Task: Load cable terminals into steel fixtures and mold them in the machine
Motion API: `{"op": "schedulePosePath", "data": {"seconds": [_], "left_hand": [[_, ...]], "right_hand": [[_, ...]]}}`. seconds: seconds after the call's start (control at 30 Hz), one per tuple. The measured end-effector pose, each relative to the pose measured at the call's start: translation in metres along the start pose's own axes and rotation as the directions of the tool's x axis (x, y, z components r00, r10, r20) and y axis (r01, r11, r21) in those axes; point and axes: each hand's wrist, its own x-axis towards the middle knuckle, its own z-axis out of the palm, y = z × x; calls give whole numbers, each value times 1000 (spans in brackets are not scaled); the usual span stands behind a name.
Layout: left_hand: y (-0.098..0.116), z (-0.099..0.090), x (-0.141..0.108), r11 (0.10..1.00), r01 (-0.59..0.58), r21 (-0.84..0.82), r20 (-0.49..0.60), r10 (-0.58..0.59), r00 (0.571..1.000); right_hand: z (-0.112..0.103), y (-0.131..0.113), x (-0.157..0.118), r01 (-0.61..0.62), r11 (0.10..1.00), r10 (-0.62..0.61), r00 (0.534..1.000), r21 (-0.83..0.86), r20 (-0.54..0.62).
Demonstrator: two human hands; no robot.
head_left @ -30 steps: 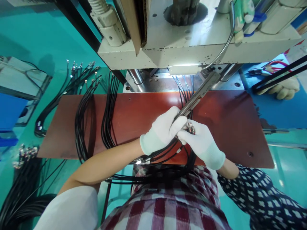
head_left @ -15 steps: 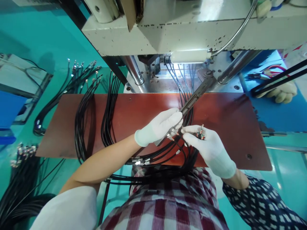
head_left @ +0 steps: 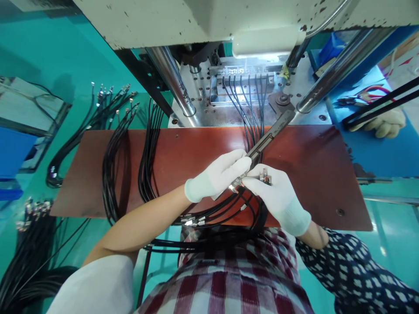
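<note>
My left hand (head_left: 222, 175), in a white glove, is wrapped round a long dark metal bar (head_left: 274, 131) that slants up and to the right over the board. Close beside it, my right hand (head_left: 278, 194), gloved too, has thumb and forefinger pinched at the bar's lower end. Small metal connectors (head_left: 265, 176) on cable ends stick out from the right hand's curled fingers. Black cables (head_left: 258, 218) hang from there and loop down across my lap. Which connector is in the fingertips is partly hidden.
A press with a pale upper block (head_left: 203, 22) and steel posts (head_left: 173, 83) stands ahead. Its lower metal fixture (head_left: 216, 89) holds several thin cables. Cable bundles (head_left: 149, 152) lie left on the brown board (head_left: 314, 174). Pliers (head_left: 366, 93) and a glove (head_left: 389, 124) lie right.
The press's upper block has risen, baring more of the fixture and its cables. My right hand has moved slightly left and up, against the bar's lower end. My left hand barely moved.
</note>
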Motion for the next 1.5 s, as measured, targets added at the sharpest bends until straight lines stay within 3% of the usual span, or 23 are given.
{"op": "schedulePosePath", "data": {"seconds": [0.13, 0.2, 0.3, 0.37, 0.43, 0.5, 0.67, 0.8, 0.9, 1.03, 1.13, 1.3, 1.4, 1.43, 1.5], "left_hand": [[1, 3, -1, 963, 51, 266, -75, -32, 997], [2, 3, -1, 950, 78, 301, -93, -52, 994], [2, 2, 0, 983, 41, 181, -37, -35, 999], [0, 0, 1, 997, 38, 65, -4, -37, 999], [-3, -2, 2, 998, 56, -14, 17, -56, 998], [-6, -4, 2, 993, 66, -97, 47, -62, 997], [-9, -10, 4, 938, 93, -333, 122, -55, 991], [-5, -15, 4, 899, 108, -425, 170, -38, 985], [-3, -17, 4, 901, 102, -421, 155, -40, 987], [-3, -17, 4, 916, 105, -386, 110, -67, 992], [-3, -15, 4, 917, 115, -383, 81, -91, 993], [-5, -15, 5, 951, 103, -291, 66, -88, 994], [-8, -15, 5, 966, 79, -247, 74, -62, 995], [-9, -14, 6, 967, 72, -245, 82, -53, 995], [-9, -13, 6, 964, 69, -256, 101, -44, 994]], "right_hand": [[2, 3, 5, 40, 998, -39, 999, -48, 14], [1, 3, 7, 45, 996, -45, 999, -82, 5], [-7, -2, 6, 58, 990, -46, 995, -132, 90], [-17, -6, 2, 78, 961, -41, 989, -265, 144], [-27, -9, -4, 71, 912, -14, 990, -404, 142], [-34, -9, -8, 8, 899, 45, 993, -438, 112], [-42, -4, -10, -138, 970, 163, 980, -202, 113], [-44, 4, -12, -63, 997, 56, 984, 37, 171], [-42, 7, -14, 19, 995, -32, 990, 103, 134], [-37, 10, -15, -41, 997, 36, 997, 69, 68], [-32, 15, -13, -48, 991, 37, 996, 122, 85], [-30, 22, -10, 24, 975, -60, 986, 219, 157], [-37, 21, -7, 50, 954, -156, 923, 294, 351], [-41, 19, -5, 59, 947, -200, 877, 316, 437], [-47, 16, -2, 44, 931, -276, 738, 363, 616]]}}
